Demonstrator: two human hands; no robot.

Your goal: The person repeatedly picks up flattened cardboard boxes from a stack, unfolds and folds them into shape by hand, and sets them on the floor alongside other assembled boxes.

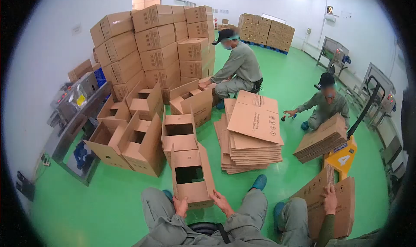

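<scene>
A cardboard box (pixel 193 190) stands on the floor between my knees, its side flaps raised and its end flaps folded inward around a dark gap. My left hand (pixel 180 206) grips its near left corner. At the near right corner, the fingers of my right hand (pixel 222 203) are closed on the side flap's edge. Just beyond it, touching or nearly so, is another open cardboard box (pixel 178 142). To the right lies a stack of flattened cartons (pixel 254 121).
Open boxes (pixel 143 154) fill the left, before tall stacked cartons (pixel 159 48). A co-worker (pixel 242 65) sits behind; another (pixel 327 102) crouches right with flat cartons (pixel 320 138). A third person's hand (pixel 330 199) holds a carton near a yellow pallet jack (pixel 342 154).
</scene>
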